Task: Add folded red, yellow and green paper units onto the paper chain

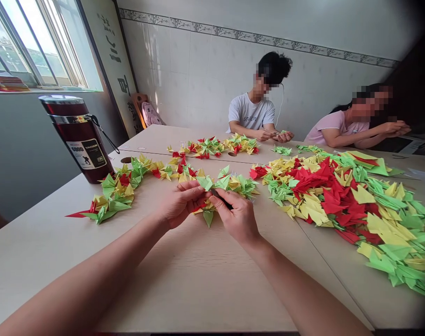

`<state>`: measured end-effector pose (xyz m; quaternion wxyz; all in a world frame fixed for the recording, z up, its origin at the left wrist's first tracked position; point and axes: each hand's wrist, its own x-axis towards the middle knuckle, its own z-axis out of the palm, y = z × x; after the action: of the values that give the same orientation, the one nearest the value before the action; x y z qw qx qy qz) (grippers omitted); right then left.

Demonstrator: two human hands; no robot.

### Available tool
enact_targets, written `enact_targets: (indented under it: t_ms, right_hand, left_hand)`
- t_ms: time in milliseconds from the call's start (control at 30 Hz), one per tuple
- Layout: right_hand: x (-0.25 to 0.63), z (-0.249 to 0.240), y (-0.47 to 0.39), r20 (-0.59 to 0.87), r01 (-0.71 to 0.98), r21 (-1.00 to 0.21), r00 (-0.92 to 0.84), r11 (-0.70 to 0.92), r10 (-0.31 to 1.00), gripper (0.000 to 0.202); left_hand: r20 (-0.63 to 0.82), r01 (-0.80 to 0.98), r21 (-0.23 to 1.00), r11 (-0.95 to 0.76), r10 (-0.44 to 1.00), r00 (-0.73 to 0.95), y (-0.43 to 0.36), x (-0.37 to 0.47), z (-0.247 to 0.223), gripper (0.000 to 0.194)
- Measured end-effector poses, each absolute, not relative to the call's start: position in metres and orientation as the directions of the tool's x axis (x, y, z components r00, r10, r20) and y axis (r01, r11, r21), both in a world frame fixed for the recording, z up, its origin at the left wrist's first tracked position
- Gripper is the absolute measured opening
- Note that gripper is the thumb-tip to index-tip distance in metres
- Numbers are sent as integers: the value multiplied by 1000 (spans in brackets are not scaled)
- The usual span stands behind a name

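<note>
Above the near part of the table, my left hand [177,205] pinches a green folded paper crane [205,182] between thumb and fingers. A short dark stick-like tool [223,199] is gripped in my right hand [240,218], its front end touching or close to the crane. The tool's exact kind is too small to tell. Just behind and below both hands lie more green, yellow and red cranes [208,217], partly hidden by the fingers. They appear to join a long string of paper cranes [116,196] that curves over the table to the left.
A large heap of folded paper cranes [329,189] spreads over the right side of the table [184,280]. A dark red vacuum flask [75,140] stands at the left edge. Two people [252,112] sit across, both handling small things. Another crane string [212,147] lies farther back.
</note>
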<state>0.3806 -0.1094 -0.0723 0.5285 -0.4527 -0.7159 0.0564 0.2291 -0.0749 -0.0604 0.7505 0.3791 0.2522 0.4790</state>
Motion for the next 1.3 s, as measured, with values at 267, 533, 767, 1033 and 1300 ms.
enact_targets:
  t_ms: [267,533,767,1033,1300]
  right_hand:
    - [382,-74,-109,716,605,-543,-30,583,698,18]
    - [382,-74,-108,715,593,-546,-38,592,698,18]
    - [383,-72,-108,691,589,-577,-17,566,723,22]
    - [385,-72,-106,648,616,-560,-93,555,756,21]
    - [385,-75,-104,621,626,-554,-128,549,773,19]
  left_hand:
    - [2,-545,803,240,914,406,-78,230,-57,17]
    - [79,-436,897,69,947,312,-80,234,-55,22]
    - [537,46,839,-542,839,84,-80,229,-56,29]
    - [626,211,720,-661,750,212,-79,224,-62,46]
    - [615,221,719,-659,751,242,-80,225,-64,47]
